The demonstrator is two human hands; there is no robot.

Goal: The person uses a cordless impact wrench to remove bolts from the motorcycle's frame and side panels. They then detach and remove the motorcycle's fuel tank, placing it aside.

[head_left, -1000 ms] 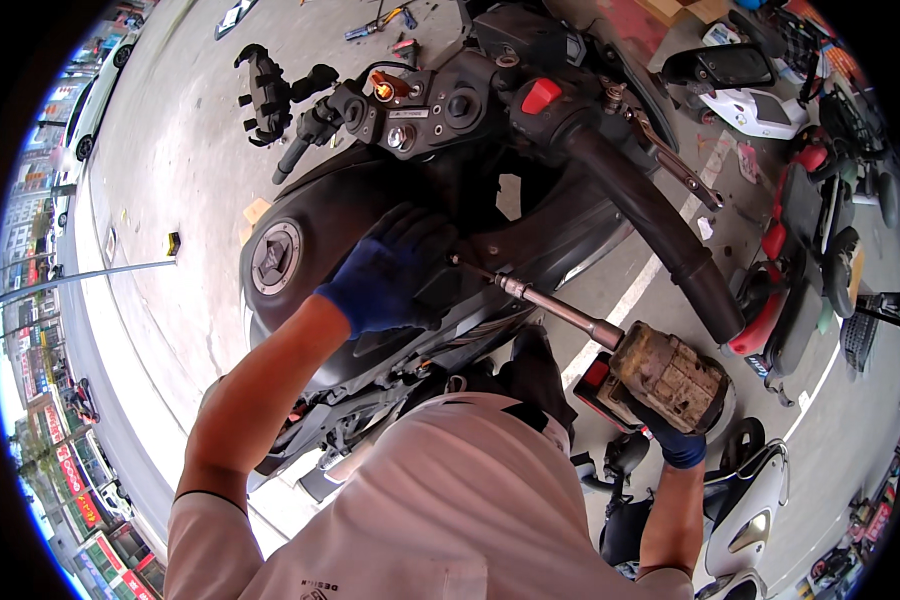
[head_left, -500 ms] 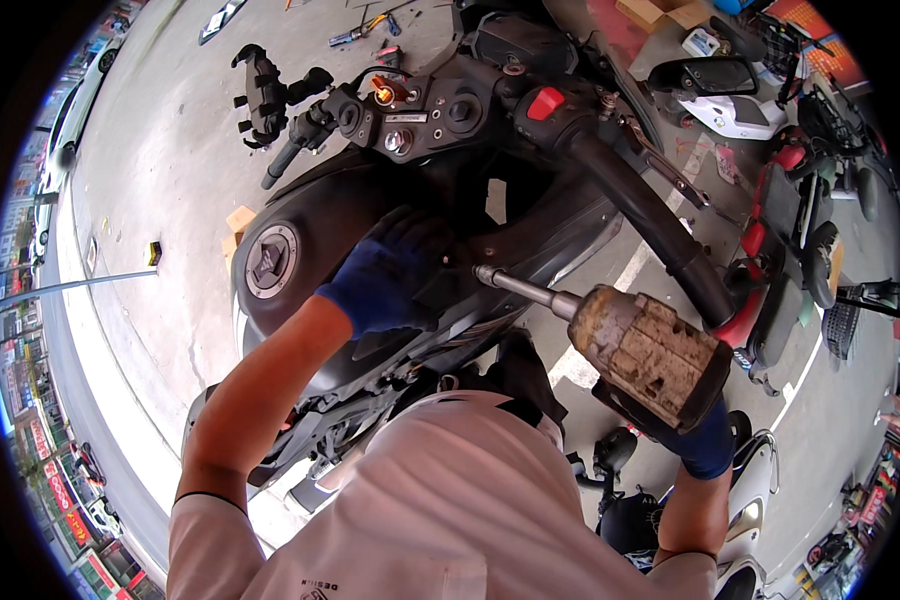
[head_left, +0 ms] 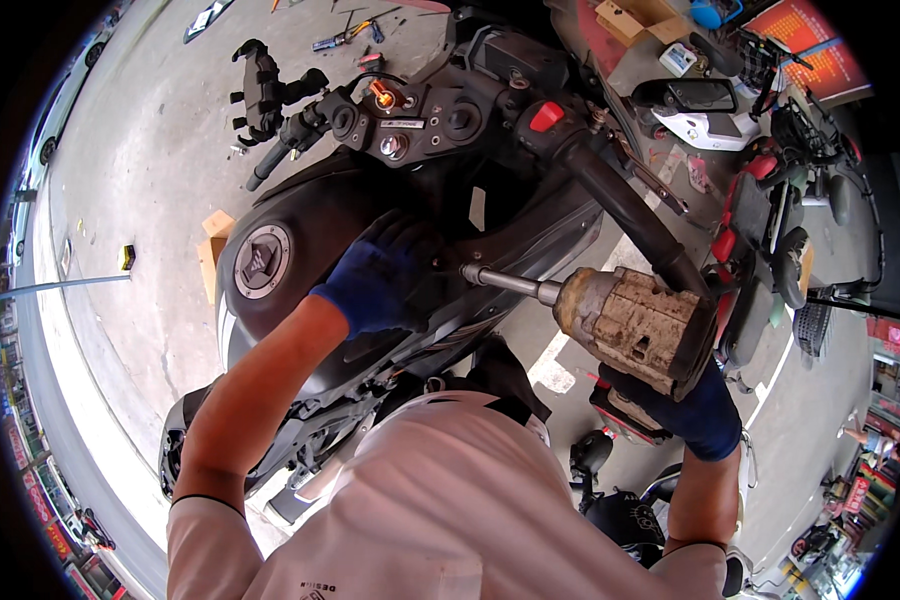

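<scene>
My right hand (head_left: pixel 698 412), in a blue and black glove, grips a worn, dirty cordless impact wrench (head_left: pixel 630 325) from below. Its long socket extension (head_left: pixel 510 280) points left, its tip close to the dark bodywork beside the tank. My left hand (head_left: pixel 380 275), gloved alike, rests at the front edge of the motorcycle's black fuel tank (head_left: pixel 320 225). Its dark fingers are bent near the socket tip, around a dark part that blends with the glove; I cannot make out that part.
Ahead are the handlebar grip (head_left: pixel 650 215), a red switch (head_left: pixel 546 116) and the top clamp with a key (head_left: pixel 382 95). A phone holder (head_left: pixel 260 95) juts out on the left bar. Scooters (head_left: pixel 760 220) stand at right; tools (head_left: pixel 350 38) and a cardboard box (head_left: pixel 640 18) lie on the ground.
The view has shifted slightly, so the motorcycle sits a little further left. The impact wrench has tilted a little, and its red-edged battery now shows below. Both hands keep their places on the work.
</scene>
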